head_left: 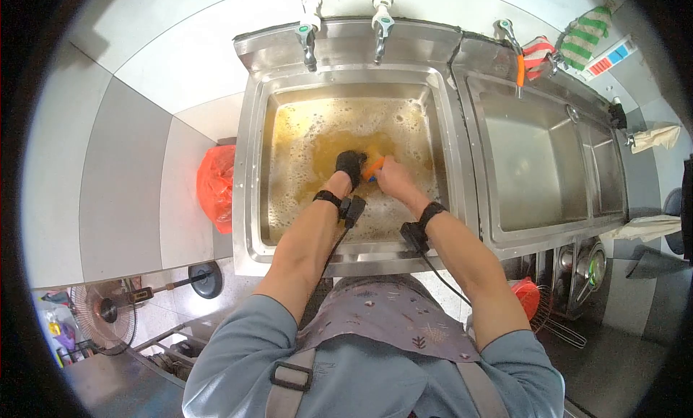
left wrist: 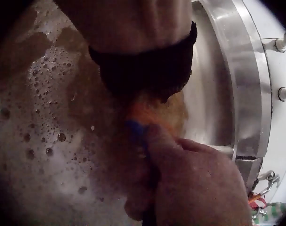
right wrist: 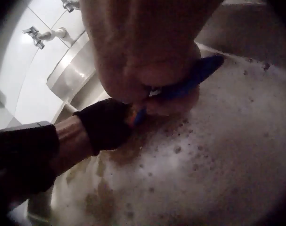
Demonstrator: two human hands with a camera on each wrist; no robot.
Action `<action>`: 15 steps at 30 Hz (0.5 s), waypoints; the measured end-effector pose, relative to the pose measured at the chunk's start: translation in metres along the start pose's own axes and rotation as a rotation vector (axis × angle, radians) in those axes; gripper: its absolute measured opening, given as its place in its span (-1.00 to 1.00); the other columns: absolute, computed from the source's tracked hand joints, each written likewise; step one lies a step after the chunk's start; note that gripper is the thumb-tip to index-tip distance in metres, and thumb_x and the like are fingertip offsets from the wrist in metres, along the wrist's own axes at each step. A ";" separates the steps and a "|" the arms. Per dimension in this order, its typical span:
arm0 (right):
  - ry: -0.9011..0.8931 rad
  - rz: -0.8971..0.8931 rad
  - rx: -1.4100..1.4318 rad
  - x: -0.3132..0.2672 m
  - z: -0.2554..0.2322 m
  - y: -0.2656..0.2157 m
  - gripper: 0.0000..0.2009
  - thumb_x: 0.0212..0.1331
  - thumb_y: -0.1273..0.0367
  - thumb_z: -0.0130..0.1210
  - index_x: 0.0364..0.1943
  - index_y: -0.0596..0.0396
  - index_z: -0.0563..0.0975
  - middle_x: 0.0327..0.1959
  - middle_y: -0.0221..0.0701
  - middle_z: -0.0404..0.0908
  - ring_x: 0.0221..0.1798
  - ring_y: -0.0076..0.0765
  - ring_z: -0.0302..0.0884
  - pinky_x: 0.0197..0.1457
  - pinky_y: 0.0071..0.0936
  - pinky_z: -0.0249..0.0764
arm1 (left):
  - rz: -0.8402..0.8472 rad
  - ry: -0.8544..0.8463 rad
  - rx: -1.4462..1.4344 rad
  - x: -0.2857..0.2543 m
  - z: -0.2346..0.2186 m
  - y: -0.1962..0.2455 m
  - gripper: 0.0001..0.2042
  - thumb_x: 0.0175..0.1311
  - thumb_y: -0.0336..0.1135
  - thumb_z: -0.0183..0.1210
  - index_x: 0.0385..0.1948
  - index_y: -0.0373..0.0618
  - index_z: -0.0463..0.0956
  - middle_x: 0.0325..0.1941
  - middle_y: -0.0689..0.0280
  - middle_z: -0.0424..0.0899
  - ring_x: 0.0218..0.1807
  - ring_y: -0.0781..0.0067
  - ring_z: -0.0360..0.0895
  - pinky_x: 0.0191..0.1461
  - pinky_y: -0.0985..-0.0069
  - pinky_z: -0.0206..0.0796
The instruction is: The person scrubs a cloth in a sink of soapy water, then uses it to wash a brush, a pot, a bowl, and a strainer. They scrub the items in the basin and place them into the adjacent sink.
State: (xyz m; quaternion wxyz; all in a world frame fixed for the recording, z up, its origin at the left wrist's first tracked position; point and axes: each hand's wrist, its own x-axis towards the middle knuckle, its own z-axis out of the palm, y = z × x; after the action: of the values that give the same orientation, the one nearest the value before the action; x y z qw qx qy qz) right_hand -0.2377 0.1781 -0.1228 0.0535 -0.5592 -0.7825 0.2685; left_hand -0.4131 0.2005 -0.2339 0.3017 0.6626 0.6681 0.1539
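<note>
Scrubbing in a Foamy Steel Sink

Standing at a steel sink (head_left: 249, 201), a person has both hands down in brown, frothy water (head_left: 303, 165). The left hand (head_left: 351, 165) wears a dark glove, and in the head view it is closed over an orange object (head_left: 372, 167) at the middle of the basin; the left wrist view shows that orange thing just past the glove, half sunk in the murky water, so what it is cannot be told. The bare right hand (head_left: 390, 178) meets the left there. Its fingers (right wrist: 133, 89) are curled tight round a blue-handled tool (right wrist: 194, 77), the handle sticking out beside the knuckles and its working end hidden against the gloved hand. Both hands touch or nearly touch over the orange object, and foam lies thick on the near side of the basin.

Two taps (head_left: 310, 28) stand on the back ledge above this basin, neither one running. To the right sits a second steel basin (head_left: 534, 165), with an orange-handled tap (head_left: 518, 68) over it and striped cloths (head_left: 581, 42) hung behind. A red plastic bag (head_left: 216, 187) lies on the floor left of the sink, and a fan (head_left: 108, 313) stands farther back on that side. Each wrist carries a dark strap with a cable leading back along the arm.
</note>
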 end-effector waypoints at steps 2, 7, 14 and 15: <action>-0.061 0.015 0.032 -0.005 -0.017 -0.013 -0.61 0.26 0.27 0.12 0.03 0.29 0.43 -0.22 0.12 0.66 -0.15 0.26 0.64 -0.08 0.05 0.51 | -0.040 -0.100 0.254 -0.005 -0.007 0.008 -0.73 0.31 -0.18 0.13 -0.03 0.07 0.65 0.02 0.18 0.72 0.06 0.16 0.64 0.10 0.32 0.45; -0.061 0.072 0.117 0.001 -0.016 0.002 -0.66 0.25 0.28 0.09 0.01 0.24 0.50 -0.17 0.08 0.67 -0.08 0.26 0.63 0.01 0.02 0.51 | 0.095 -0.007 -0.041 0.016 0.030 -0.038 -0.73 0.30 -0.22 0.13 -0.01 0.06 0.64 0.13 0.18 0.66 0.20 0.21 0.55 0.22 0.34 0.38; -0.027 -0.099 0.019 0.014 0.008 0.005 -0.79 0.20 0.26 0.14 -0.26 0.04 0.71 -0.26 -0.10 0.73 -0.21 0.08 0.70 -0.16 -0.01 0.59 | 0.538 0.002 0.015 -0.001 0.010 -0.037 -0.76 0.36 -0.32 0.09 -0.01 -0.10 0.61 0.08 0.16 0.68 0.04 0.20 0.60 0.15 0.32 0.43; 0.043 -0.197 0.031 0.011 0.010 0.004 -0.79 0.14 0.25 0.19 -0.28 0.06 0.71 -0.29 -0.07 0.73 -0.25 0.11 0.70 -0.20 -0.02 0.60 | 0.471 -0.035 -0.016 -0.005 0.012 -0.057 -0.76 0.37 -0.26 0.09 -0.05 -0.07 0.62 0.03 0.14 0.70 -0.01 0.21 0.59 0.11 0.31 0.43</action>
State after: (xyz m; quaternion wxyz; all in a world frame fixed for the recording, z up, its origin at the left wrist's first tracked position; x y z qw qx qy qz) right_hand -0.2426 0.1857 -0.1359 0.1049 -0.4845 -0.8280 0.2620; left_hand -0.4517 0.1888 -0.2766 0.2741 0.8003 0.4885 0.2138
